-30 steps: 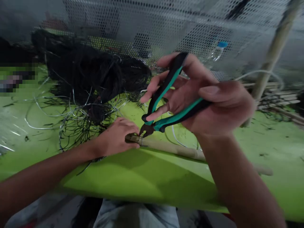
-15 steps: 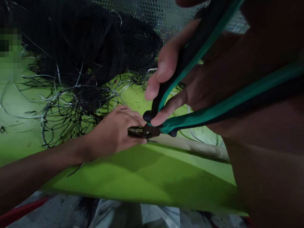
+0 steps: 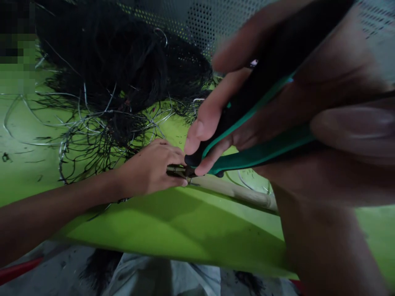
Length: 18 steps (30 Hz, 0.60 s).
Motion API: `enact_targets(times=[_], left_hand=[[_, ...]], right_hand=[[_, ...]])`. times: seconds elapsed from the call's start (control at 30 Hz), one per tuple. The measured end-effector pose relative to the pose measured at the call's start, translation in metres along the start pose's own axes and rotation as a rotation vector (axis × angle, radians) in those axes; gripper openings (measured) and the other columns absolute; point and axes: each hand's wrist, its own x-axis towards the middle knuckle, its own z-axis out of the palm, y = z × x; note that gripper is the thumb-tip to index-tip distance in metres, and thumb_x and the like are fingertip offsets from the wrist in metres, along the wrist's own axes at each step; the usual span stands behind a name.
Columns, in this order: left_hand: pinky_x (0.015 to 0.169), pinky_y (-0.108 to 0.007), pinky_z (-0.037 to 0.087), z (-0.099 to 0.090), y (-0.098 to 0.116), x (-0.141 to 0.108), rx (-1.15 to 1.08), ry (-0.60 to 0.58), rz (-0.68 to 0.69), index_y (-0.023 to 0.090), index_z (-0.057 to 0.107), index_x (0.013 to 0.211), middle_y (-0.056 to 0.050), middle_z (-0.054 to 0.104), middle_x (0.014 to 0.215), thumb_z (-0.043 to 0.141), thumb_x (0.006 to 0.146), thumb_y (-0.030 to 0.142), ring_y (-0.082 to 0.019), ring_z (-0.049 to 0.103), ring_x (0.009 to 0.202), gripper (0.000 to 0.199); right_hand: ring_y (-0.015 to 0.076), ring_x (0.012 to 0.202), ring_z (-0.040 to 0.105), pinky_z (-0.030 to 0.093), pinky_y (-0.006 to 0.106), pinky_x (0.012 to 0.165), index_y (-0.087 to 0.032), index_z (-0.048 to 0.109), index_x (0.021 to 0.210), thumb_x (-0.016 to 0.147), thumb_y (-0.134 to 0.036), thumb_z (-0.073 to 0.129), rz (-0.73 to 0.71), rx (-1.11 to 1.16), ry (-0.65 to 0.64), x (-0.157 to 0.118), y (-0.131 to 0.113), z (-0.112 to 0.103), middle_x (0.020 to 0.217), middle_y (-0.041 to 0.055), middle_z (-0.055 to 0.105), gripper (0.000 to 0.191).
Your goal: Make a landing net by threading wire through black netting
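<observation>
My right hand point(image 3: 212, 111) grips a pair of pliers point(image 3: 262, 94) with black and green handles, its thumb over the lower handle. The dark plier jaws point(image 3: 175, 169) point left and lie right against my left hand point(image 3: 154, 166). That hand is closed around the left end of a pale wooden stick point(image 3: 234, 191) lying on the green tabletop point(image 3: 191, 230); its fingertips are partly hidden. A short bit of wire shows at the stick by the jaws. Beside my left hand spreads black netting point(image 3: 92, 144) edged with thin silvery wire.
A large heap of black net or fibre point(image 3: 108, 53) covers the far left of the table. Behind it stands a grey perforated panel point(image 3: 203, 24). Loose wire point(image 3: 31, 137) curls at the left. Pale cloth point(image 3: 166, 275) shows below the table's near edge.
The plier handles are closer together, and my right thumb now shows on the lower handle. My left hand stays at the stick's end. The view has shifted slightly.
</observation>
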Motion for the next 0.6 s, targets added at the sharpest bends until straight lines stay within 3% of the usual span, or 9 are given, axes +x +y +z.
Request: enact_targets(times=[0.07, 0.13, 0.27, 0.37, 0.5, 0.6], left_hand=[[0.102, -0.039, 0.045, 0.001, -0.001, 0.000, -0.018, -0.008, 0.006, 0.019, 0.078, 0.103, -0.005, 0.078, 0.108, 0.073, 0.091, 0.040, -0.026, 0.070, 0.105, 0.025], [0.100, -0.038, 0.045, 0.001, -0.001, -0.001, -0.025, -0.002, 0.018, 0.020, 0.079, 0.102, -0.004, 0.078, 0.107, 0.074, 0.091, 0.039, -0.025, 0.070, 0.104, 0.022], [0.103, -0.039, 0.044, 0.000, 0.000, -0.001, -0.029, 0.004, 0.019, 0.022, 0.077, 0.101, -0.002, 0.078, 0.108, 0.074, 0.091, 0.039, -0.025, 0.070, 0.106, 0.020], [0.101, -0.039, 0.046, -0.003, 0.003, -0.002, -0.035, -0.035, 0.019, 0.020, 0.077, 0.103, -0.003, 0.078, 0.108, 0.070, 0.093, 0.039, -0.025, 0.070, 0.106, 0.022], [0.091, -0.039, 0.050, -0.004, 0.006, -0.002, 0.020, -0.029, 0.012, 0.018, 0.079, 0.097, -0.005, 0.076, 0.097, 0.068, 0.093, 0.040, -0.026, 0.070, 0.097, 0.024], [0.084, -0.035, 0.051, -0.003, 0.004, -0.002, 0.005, 0.015, 0.031, 0.020, 0.080, 0.089, -0.005, 0.078, 0.093, 0.071, 0.092, 0.040, -0.024, 0.071, 0.093, 0.022]], right_hand=[[0.0347, 0.073, 0.078, 0.063, 0.046, 0.048, -0.042, 0.070, 0.113, 0.068, -0.076, 0.050, 0.116, 0.103, -0.127, 0.002, 0.003, -0.007, 0.067, 0.0010, 0.070, 0.059], [0.0356, 0.072, 0.076, 0.061, 0.047, 0.048, -0.038, 0.069, 0.114, 0.070, -0.076, 0.048, 0.167, 0.170, -0.117, 0.001, 0.010, -0.014, 0.067, 0.0024, 0.068, 0.062], [0.0315, 0.077, 0.074, 0.063, 0.044, 0.055, -0.034, 0.066, 0.100, 0.074, -0.071, 0.057, 0.011, 0.221, -0.101, -0.007, 0.021, -0.014, 0.080, 0.0029, 0.071, 0.047], [0.0269, 0.078, 0.071, 0.066, 0.043, 0.068, -0.031, 0.063, 0.088, 0.076, -0.058, 0.066, 0.000, 0.195, -0.106, -0.012, 0.024, -0.009, 0.098, 0.0036, 0.071, 0.030], [0.0278, 0.081, 0.068, 0.064, 0.045, 0.076, -0.028, 0.061, 0.091, 0.071, -0.032, 0.067, 0.007, 0.203, -0.036, -0.016, 0.030, -0.002, 0.091, 0.0033, 0.068, 0.021], [0.0280, 0.090, 0.068, 0.061, 0.045, 0.087, -0.029, 0.061, 0.093, 0.074, -0.028, 0.065, -0.047, 0.209, 0.024, -0.020, 0.035, 0.005, 0.088, 0.0018, 0.067, 0.019]])
